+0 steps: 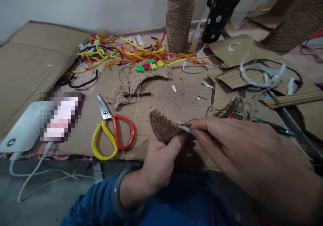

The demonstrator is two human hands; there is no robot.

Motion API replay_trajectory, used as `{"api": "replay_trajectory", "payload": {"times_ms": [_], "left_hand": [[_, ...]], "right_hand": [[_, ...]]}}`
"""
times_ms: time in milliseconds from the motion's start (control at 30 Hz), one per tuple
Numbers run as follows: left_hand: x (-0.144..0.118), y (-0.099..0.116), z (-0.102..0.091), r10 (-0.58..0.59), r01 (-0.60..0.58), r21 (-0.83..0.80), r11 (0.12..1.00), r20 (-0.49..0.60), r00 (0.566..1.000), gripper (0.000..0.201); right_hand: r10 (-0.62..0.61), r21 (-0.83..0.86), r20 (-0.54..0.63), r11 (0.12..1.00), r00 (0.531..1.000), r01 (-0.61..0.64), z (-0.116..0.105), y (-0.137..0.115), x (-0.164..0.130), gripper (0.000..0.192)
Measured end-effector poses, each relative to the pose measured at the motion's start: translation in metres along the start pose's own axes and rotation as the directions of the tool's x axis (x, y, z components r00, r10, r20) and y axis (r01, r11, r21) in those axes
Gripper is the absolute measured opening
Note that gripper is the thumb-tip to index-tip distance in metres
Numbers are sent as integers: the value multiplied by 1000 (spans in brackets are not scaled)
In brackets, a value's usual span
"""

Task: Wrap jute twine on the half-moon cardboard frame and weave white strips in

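The left hand [161, 155] grips a jute-wrapped piece [163, 128], a curved shape wound with brown twine, holding it from below with the thumb pressed on its right end, just above the near edge of the cardboard sheet [176, 98] that covers the tabletop. The right hand [239, 152] comes in from the right and pinches a small white strip [183, 128] between thumb and forefinger right at the end of the jute-wrapped piece, touching the left thumb. Just beyond the right hand lies a loose tangle of twine [232, 109], and a green-handled tool [272, 125] pokes out from behind the hand to the right; whether the hand holds it cannot be told. To the left of the hands, scissors [112, 132] with one yellow and one red loop lie shut on the cardboard sheet, blades pointing far. Further left sits a white power bank [22, 128] with a cable trailing to the floor. In the middle distance lies a finished twine ornament [145, 76] bearing small coloured flowers, with a twine star [118, 98] hanging off its left end. Behind it is a heap of coloured cords [121, 52], and a tall spool of jute [180, 15] stands upright at the far side. White plastic rings [259, 74] lie on cardboard scraps far right.
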State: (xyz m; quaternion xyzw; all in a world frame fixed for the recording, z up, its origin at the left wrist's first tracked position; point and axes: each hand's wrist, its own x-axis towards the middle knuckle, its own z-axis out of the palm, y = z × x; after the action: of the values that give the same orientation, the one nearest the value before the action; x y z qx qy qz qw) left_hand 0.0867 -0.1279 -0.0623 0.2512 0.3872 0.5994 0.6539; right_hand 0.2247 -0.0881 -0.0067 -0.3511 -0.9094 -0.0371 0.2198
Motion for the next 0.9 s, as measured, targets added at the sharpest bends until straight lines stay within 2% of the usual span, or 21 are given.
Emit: {"api": "replay_trajectory", "payload": {"times_ms": [133, 333, 633, 900], "left_hand": [[-1, 1, 2, -15, 15, -17, 1000, -16, 1000, 9], [-1, 1, 4, -1, 1, -23, 1000, -18, 1000, 8], [1, -1, 2, 2, -2, -15, 1000, -10, 1000, 18], [0, -1, 2, -12, 12, 9, 1000, -43, 999, 11]], "right_hand": [[79, 64, -6, 995, 997, -79, -1, -1, 3, 33], [166, 176, 66, 969, 984, -175, 3, -3, 7, 29], [130, 131, 72, 982, 989, -138, 8, -3, 5, 29], [69, 45, 33, 997, 997, -70, 9, -5, 4, 28]]}}
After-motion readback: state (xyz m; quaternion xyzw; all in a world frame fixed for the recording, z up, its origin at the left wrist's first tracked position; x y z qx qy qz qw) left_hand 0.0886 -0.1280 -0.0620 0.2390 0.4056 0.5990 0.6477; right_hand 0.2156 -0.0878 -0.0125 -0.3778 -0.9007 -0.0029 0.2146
